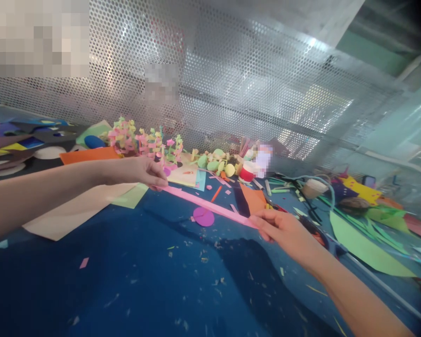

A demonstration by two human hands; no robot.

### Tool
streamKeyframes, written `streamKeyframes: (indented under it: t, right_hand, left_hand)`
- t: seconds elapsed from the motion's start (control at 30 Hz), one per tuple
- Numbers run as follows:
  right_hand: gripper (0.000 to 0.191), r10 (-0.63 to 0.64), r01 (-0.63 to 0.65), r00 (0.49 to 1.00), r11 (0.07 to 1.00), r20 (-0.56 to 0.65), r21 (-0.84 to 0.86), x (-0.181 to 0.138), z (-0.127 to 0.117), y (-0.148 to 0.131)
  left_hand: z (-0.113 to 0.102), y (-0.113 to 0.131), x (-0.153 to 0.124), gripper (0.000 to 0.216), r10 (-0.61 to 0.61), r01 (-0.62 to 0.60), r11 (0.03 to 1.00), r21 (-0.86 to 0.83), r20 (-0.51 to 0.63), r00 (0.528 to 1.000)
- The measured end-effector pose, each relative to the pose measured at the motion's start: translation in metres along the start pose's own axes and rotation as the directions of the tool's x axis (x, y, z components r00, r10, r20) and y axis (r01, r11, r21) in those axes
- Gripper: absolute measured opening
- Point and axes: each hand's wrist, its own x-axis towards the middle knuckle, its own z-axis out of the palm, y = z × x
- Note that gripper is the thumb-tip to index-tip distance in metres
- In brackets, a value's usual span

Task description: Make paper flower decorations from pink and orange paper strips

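Note:
A long pink paper strip (210, 205) is stretched between my two hands above the blue table. My left hand (149, 173) pinches its left end, fingers closed. At the lower right end, my right hand (275, 224) grips the strip between thumb and fingers. Below the strip's middle lies a purple paper disc (204, 216). An orange stick (216, 194) rests just beyond the strip. Near my right hand are an orange paper piece (253, 199) and a dark glue gun (314, 229), partly hidden by the hand and forearm.
Paper flower clusters (143, 140) stand at the back, before a perforated metal screen (214, 79). Beige sheets (70, 210) lie at left. Green paper (366, 243), a cable and a paper cup (314, 188) are at right. Scraps dot the blue table (143, 281).

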Motion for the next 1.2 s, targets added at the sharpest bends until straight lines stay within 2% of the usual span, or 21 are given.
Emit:
streamKeyframes:
  t: [0.1, 0.17, 0.27, 0.37, 0.43, 0.5, 0.53, 0.6, 0.7, 0.8, 0.9, 1.03, 1.2]
  right_hand:
    - [0.026, 0.065, -0.064, 0.998, 0.992, -0.003, 0.105, -0.003, -0.001, -0.004]
    - [0.027, 0.074, -0.072, 0.997, 0.986, -0.007, 0.15, -0.003, -0.003, -0.004]
    - [0.029, 0.039, -0.033, 0.999, 0.978, -0.024, 0.204, -0.004, -0.007, -0.002]
    - [0.029, -0.03, 0.065, 0.993, 0.946, -0.115, 0.316, -0.006, -0.011, -0.001]
    - [0.03, -0.07, 0.173, 0.97, 0.87, -0.233, 0.462, -0.005, -0.013, -0.002]
    - [0.029, -0.078, 0.294, 0.934, 0.724, -0.35, 0.624, -0.004, -0.013, -0.005]
    - [0.028, -0.066, 0.342, 0.917, 0.639, -0.394, 0.689, -0.002, -0.013, -0.005]
    - [0.024, -0.016, 0.389, 0.899, 0.491, -0.438, 0.78, 0.002, -0.011, -0.004]
    - [0.018, 0.095, 0.375, 0.894, 0.38, -0.439, 0.846, 0.008, -0.007, 0.003]
    - [0.018, 0.155, 0.321, 0.904, 0.367, -0.398, 0.873, 0.012, -0.002, 0.012]
    - [0.019, 0.16, 0.262, 0.924, 0.4, -0.348, 0.878, 0.013, 0.004, 0.016]
    - [0.02, 0.144, 0.222, 0.94, 0.434, -0.31, 0.873, 0.012, 0.007, 0.013]
    - [0.02, 0.11, 0.303, 0.928, 0.334, -0.356, 0.893, 0.008, 0.001, 0.007]
  left_hand:
    - [-0.004, 0.002, -0.003, 0.019, -0.002, 0.005, 0.999, -0.045, 0.055, 0.998]
    - [-0.006, 0.003, -0.003, 0.019, 0.003, 0.0, 0.999, -0.055, 0.053, 0.999]
    - [-0.01, -0.004, 0.0, 0.021, 0.003, -0.005, 0.992, -0.125, -0.016, 1.0]
    - [-0.011, -0.013, 0.006, 0.026, -0.011, -0.016, 0.981, -0.193, -0.142, 0.99]
    - [-0.006, -0.014, 0.008, 0.031, -0.022, -0.012, 0.987, -0.158, -0.208, 0.978]
    - [0.006, -0.008, 0.01, 0.035, -0.028, 0.01, 0.996, -0.086, -0.216, 0.976]
    - [0.015, -0.003, 0.012, 0.037, -0.028, 0.02, 0.998, -0.051, -0.161, 0.987]
    - [0.037, 0.01, 0.016, 0.042, 0.05, -0.049, 0.999, 0.012, -0.08, 0.996]
    - [0.07, 0.026, 0.027, 0.046, 0.181, -0.184, 0.98, 0.071, 0.039, 0.983]
    - [0.09, 0.033, 0.043, 0.034, 0.235, -0.236, 0.972, 0.004, 0.079, 0.969]
    - [0.095, 0.034, 0.062, 0.026, 0.26, -0.261, 0.964, -0.047, -0.014, 0.965]
    - [0.091, 0.036, 0.09, 0.023, 0.267, -0.274, 0.962, -0.02, -0.161, 0.95]
    - [0.095, 0.044, 0.119, 0.027, 0.266, -0.274, 0.962, -0.012, -0.203, 0.942]
